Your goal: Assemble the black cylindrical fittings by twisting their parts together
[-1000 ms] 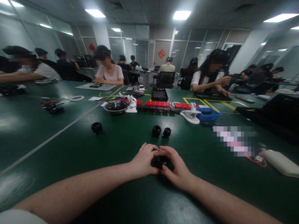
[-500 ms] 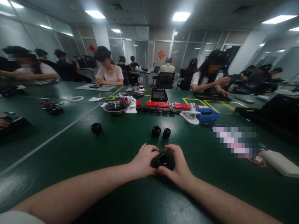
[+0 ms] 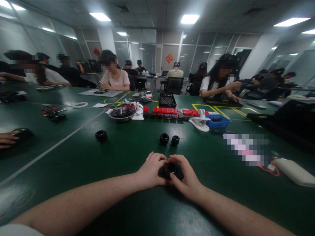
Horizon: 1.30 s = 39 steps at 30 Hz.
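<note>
A dark, low block with a round black collar (image 3: 171, 168) on top sits on the green table in front of me, its opening facing up. My left hand (image 3: 153, 168) is curled around its left side, fingers over the far edge and thumb at the near edge. From the right, my right hand (image 3: 185, 173) has thumb and fingers closed about the collar. Both hands cover much of the block. Beyond them stand two black ring-shaped fittings, a larger one (image 3: 164, 139) and a smaller one (image 3: 175, 140). Another black fitting (image 3: 101, 136) stands farther left.
Across the table lie a metal bowl (image 3: 121, 114), red blocks in a row (image 3: 165, 110), a white clamp (image 3: 200, 122), a blue bin (image 3: 219, 121) and a black tray (image 3: 167, 100). A pale case (image 3: 295, 172) lies right. A co-worker's hand (image 3: 8, 139) rests at far left.
My right thumb and fingers have closed in on the collar from a wider grip. My left hand stays in place. At far left, the co-worker's hand has come further into view.
</note>
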Each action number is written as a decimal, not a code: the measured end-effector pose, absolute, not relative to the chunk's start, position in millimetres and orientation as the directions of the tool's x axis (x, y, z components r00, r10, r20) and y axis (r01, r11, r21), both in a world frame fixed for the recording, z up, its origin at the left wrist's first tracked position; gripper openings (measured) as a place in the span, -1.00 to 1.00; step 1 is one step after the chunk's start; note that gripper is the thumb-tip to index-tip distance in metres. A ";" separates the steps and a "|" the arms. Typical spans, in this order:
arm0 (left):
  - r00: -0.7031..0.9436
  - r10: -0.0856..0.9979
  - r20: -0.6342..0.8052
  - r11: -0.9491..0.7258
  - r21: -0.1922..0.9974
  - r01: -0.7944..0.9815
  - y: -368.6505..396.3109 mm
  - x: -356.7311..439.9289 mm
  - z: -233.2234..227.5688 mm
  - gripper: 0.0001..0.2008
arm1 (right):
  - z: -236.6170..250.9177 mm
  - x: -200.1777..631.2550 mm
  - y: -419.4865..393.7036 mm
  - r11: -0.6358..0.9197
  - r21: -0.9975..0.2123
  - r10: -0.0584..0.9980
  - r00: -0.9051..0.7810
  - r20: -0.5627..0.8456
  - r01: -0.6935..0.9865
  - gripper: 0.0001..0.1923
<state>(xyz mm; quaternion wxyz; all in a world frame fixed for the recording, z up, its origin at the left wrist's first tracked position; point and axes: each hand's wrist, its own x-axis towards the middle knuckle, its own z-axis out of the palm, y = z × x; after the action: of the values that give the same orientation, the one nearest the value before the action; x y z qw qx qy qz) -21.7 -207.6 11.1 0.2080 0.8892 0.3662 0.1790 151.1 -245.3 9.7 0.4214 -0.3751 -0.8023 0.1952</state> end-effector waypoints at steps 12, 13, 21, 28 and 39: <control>0.675 0.720 0.158 -0.643 0.519 0.564 -206.8 -23.4 10.6 -0.43 | 18.1 152.3 -248.1 0.669 -0.600 0.742 -0.437 0.508 0.438 -0.54; 0.676 0.721 0.153 -0.641 0.519 0.566 -206.7 -23.7 10.2 -0.46 | 17.7 152.0 -247.9 0.664 -0.588 0.748 -0.420 0.514 0.463 -0.51; 0.672 0.720 0.175 -0.652 0.502 0.568 -207.2 -23.4 9.4 -0.52 | 13.9 148.9 -245.9 0.591 -0.545 0.796 -0.318 0.516 0.594 -0.55; 0.676 0.719 0.160 -0.651 0.496 0.575 -206.4 -23.3 9.3 -0.50 | 17.7 146.1 -245.7 0.602 -0.563 0.790 -0.319 0.524 0.566 -0.59; 0.682 0.717 0.146 -0.645 0.510 0.569 -206.6 -23.3 6.7 -0.39 | 15.7 151.7 -247.2 0.639 -0.603 0.769 -0.376 0.518 0.477 -0.53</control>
<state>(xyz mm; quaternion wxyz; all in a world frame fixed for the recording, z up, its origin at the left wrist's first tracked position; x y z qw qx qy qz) -23.3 -206.6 6.7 0.2175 0.8909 0.3607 0.1700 151.7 -247.2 15.7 0.4054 -0.3845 -0.8095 0.1801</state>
